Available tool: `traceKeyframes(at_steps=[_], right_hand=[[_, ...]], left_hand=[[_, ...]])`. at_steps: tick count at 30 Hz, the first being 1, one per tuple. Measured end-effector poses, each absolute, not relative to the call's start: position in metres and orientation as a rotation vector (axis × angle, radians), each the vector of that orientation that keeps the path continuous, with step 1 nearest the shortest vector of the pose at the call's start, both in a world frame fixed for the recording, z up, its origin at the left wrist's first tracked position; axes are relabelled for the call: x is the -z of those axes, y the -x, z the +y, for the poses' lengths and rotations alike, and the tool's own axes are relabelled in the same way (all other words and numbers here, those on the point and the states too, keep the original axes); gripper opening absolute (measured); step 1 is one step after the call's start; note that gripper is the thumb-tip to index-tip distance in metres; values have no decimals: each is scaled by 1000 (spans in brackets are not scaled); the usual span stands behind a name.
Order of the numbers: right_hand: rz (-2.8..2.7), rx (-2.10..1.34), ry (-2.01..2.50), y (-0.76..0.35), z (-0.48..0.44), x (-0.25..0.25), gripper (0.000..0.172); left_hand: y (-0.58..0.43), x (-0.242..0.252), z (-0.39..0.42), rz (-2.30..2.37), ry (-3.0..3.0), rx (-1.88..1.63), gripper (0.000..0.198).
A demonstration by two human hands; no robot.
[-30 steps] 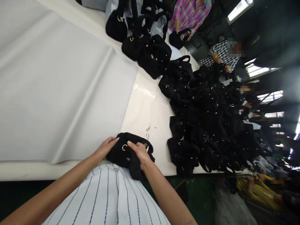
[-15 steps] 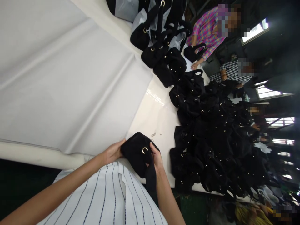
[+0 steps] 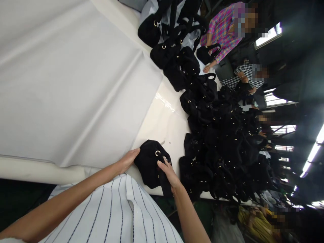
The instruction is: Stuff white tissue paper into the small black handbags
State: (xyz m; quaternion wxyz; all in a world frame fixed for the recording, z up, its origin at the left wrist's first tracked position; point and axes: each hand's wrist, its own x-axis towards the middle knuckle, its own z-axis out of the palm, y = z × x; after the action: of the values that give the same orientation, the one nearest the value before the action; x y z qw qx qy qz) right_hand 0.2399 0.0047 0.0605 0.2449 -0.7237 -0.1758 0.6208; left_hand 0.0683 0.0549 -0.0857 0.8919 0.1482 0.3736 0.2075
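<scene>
A small black handbag (image 3: 148,165) with gold eyelets lies at the near edge of the table, close to my body. My left hand (image 3: 128,161) holds the bag's left end, its fingers partly hidden behind the black fabric. On the other side, my right hand (image 3: 169,172) grips the bag near its strap, thumb and fingers closed around the dark cloth. One gold eyelet faces up between the two hands. The strap hangs down beneath my right hand.
Pale grey sheeting (image 3: 76,84) covers the left of the white table (image 3: 162,114). A large pile of black handbags (image 3: 217,135) fills the right side. Beyond it stand a co-worker in a plaid shirt (image 3: 224,25) and another in a checked shirt (image 3: 246,76).
The bag has turned a little between my hands, and its eyelet sits slightly higher. My right hand has shifted from the bag's far edge onto the strap side.
</scene>
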Motion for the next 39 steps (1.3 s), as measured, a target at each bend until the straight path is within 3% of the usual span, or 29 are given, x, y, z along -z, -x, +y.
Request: traceKeyframes(at_steps=[6,11,15,24,30,35,39], right_hand=[[-531,-1715,2015,-247,20,-36,36],[-653,-1599,2199,-262,35,-10,20],[-564,-1715,2136,-264,39,-2,14],[-343,-1827,1829,-245,26,-14,15],[-239,-1767,1684,-244,20,-41,25],[-455,-1720,1537,-237,2,-78,36],[-594,-1397,1573,-258,-23,-86,43]], left_hand=[[-75,94,52,884,-469,-458,59],[-74,102,56,893,-281,-446,57],[-71,108,57,926,-178,-426,53],[-77,114,61,872,-200,-408,50],[-72,110,101,1186,-832,-428,37],[-68,59,135,1252,-1348,-443,38],[-77,12,129,980,-1583,-390,43]])
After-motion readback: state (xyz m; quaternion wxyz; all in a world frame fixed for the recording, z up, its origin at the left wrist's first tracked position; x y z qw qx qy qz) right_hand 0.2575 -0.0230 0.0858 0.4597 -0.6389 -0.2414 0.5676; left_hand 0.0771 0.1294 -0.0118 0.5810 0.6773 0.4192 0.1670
